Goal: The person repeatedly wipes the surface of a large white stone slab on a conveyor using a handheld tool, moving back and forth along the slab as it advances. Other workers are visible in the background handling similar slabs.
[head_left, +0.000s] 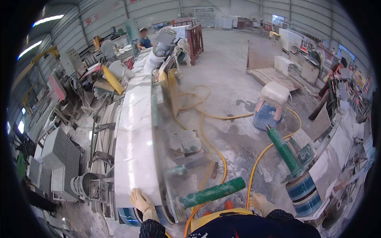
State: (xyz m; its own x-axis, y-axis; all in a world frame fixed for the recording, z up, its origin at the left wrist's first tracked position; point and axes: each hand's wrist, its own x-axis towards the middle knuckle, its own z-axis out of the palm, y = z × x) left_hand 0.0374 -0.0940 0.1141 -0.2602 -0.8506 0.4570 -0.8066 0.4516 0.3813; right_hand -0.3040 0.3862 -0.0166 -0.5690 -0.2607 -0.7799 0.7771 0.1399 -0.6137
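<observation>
Likely heavy, stiff, brittle and slick, the one white slab (135, 158) at eight o'clock is best held by its long edges; your left hand (142, 201) lies open on its near end. You have two long green cylinders (214, 192); whether your right hand (260, 203) at five o'clock has its fingers gripping anything, you cannot tell.

Here's a big industrial hall — pale ribbed walls (309, 12) all round, red lettering (91, 18) high on the left side. Bright light strips (48, 20) glow at upper left, and a small window (278, 18) shines far right. Straight ahead, a slatted panel (204, 17) stands against the far end — and the grey floor (226, 53) runs wide toward it, smeared whitish and darkly blotched nearer in.
</observation>
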